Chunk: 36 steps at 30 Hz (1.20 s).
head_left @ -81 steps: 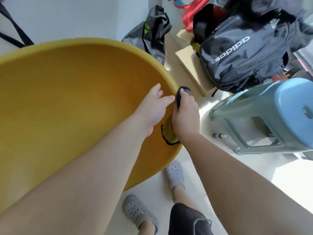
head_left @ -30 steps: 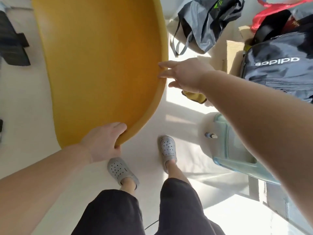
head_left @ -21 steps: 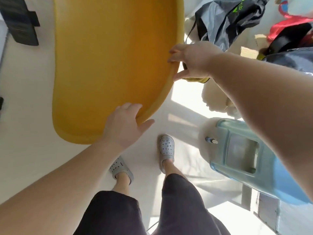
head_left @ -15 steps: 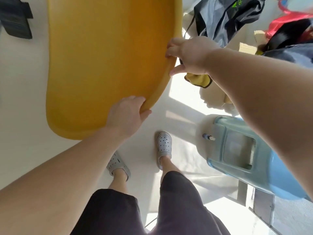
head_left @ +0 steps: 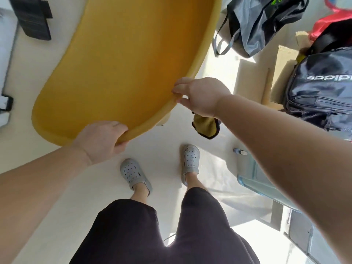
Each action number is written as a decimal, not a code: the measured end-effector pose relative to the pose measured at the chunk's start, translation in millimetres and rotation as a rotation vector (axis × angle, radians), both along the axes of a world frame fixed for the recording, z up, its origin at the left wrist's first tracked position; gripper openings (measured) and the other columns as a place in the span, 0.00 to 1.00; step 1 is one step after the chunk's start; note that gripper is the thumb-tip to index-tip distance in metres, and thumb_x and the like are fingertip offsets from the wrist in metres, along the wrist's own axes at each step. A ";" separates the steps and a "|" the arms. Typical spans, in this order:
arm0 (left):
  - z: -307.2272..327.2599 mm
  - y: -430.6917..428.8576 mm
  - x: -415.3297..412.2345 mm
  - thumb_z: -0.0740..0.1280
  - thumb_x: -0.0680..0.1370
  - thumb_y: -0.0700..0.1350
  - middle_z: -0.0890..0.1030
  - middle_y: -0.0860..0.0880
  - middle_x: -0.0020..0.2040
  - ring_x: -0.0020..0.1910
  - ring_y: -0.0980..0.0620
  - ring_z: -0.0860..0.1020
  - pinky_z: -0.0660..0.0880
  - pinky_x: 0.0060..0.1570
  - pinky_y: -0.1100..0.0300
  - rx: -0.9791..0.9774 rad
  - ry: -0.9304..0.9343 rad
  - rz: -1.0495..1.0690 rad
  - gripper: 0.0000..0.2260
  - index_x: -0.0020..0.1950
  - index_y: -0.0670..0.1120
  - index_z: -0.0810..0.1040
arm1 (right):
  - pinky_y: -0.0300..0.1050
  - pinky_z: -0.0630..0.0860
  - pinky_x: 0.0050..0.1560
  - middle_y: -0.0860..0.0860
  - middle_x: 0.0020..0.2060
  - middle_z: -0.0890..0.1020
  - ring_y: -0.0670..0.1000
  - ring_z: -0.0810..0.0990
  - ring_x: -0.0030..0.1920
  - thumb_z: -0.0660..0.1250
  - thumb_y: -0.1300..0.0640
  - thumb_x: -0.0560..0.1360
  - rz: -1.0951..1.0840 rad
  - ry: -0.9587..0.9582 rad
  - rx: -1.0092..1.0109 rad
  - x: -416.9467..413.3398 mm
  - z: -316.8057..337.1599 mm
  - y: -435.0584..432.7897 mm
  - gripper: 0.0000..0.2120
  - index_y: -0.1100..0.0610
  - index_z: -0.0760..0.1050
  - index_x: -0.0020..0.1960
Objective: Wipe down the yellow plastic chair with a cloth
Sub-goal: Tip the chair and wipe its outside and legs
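Note:
The yellow plastic chair (head_left: 122,69) fills the upper left, its curved shell tilted toward me. My left hand (head_left: 101,139) grips the shell's near rim, fingers curled over the edge. My right hand (head_left: 202,96) grips the rim farther right. A yellow cloth with a dark border (head_left: 205,126) hangs down below that hand; how the hand holds it is hidden.
Grey clogs (head_left: 133,173) mark my feet on the white floor. A black backpack (head_left: 322,88), a cardboard box (head_left: 282,60) and a dark grey bag (head_left: 262,21) crowd the right side. A light blue stool (head_left: 255,183) and a small spray bottle (head_left: 240,151) stand at right.
The chair has swung round and tilted. My right hand slid down the rim toward me with the cloth hanging under it. My left hand kept its grip on the near rim.

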<state>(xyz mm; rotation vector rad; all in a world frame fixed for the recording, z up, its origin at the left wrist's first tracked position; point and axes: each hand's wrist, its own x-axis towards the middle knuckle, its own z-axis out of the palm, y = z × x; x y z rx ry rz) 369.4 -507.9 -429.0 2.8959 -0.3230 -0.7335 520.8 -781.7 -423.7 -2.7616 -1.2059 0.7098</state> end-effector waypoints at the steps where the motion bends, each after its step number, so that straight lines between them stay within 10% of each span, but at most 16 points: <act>1: 1.7 9.5 -1.6 0.69 0.76 0.51 0.83 0.47 0.45 0.43 0.41 0.81 0.79 0.40 0.48 0.003 0.007 0.037 0.10 0.53 0.47 0.82 | 0.53 0.78 0.55 0.45 0.76 0.67 0.57 0.80 0.57 0.56 0.42 0.85 -0.024 -0.014 -0.022 5.6 1.3 2.8 0.22 0.45 0.67 0.76; 8: 3.4 -24.6 5.1 0.74 0.75 0.54 0.81 0.43 0.60 0.60 0.38 0.76 0.74 0.57 0.46 -0.150 -0.059 0.405 0.23 0.67 0.44 0.79 | 0.57 0.78 0.59 0.46 0.80 0.61 0.61 0.76 0.67 0.60 0.24 0.72 -0.094 -0.099 -0.257 72.4 10.9 -4.4 0.39 0.41 0.63 0.78; 11: -6.8 -71.5 27.0 0.71 0.77 0.58 0.81 0.44 0.58 0.58 0.39 0.76 0.74 0.56 0.45 -0.244 -0.116 0.457 0.24 0.67 0.45 0.79 | 0.56 0.81 0.48 0.47 0.70 0.69 0.61 0.80 0.53 0.54 0.19 0.68 -0.036 -0.126 -0.293 81.0 2.4 -6.6 0.43 0.43 0.67 0.74; 23: -3.9 -70.1 61.6 0.64 0.79 0.52 0.68 0.50 0.37 0.35 0.46 0.71 0.65 0.36 0.54 0.095 -0.082 -0.062 0.12 0.42 0.47 0.67 | 0.50 0.70 0.30 0.54 0.60 0.67 0.56 0.70 0.29 0.52 0.25 0.75 -0.071 -0.171 -0.311 37.7 -6.7 -17.1 0.35 0.53 0.66 0.65; 28: -8.0 -13.6 53.3 0.78 0.66 0.48 0.74 0.47 0.29 0.27 0.43 0.76 0.69 0.29 0.56 0.110 -0.100 -0.184 0.14 0.34 0.44 0.74 | 0.49 0.71 0.31 0.55 0.58 0.67 0.57 0.72 0.32 0.56 0.27 0.76 -0.272 -0.079 -0.201 -11.8 -14.8 5.6 0.31 0.53 0.66 0.61; 36: 17.5 76.4 114.4 0.74 0.74 0.57 0.81 0.39 0.49 0.50 0.37 0.80 0.74 0.48 0.48 0.309 -0.173 0.223 0.16 0.53 0.46 0.84 | 0.50 0.74 0.40 0.51 0.60 0.73 0.60 0.81 0.49 0.60 0.37 0.81 -0.379 -0.042 -0.045 5.0 -11.0 16.2 0.24 0.52 0.71 0.68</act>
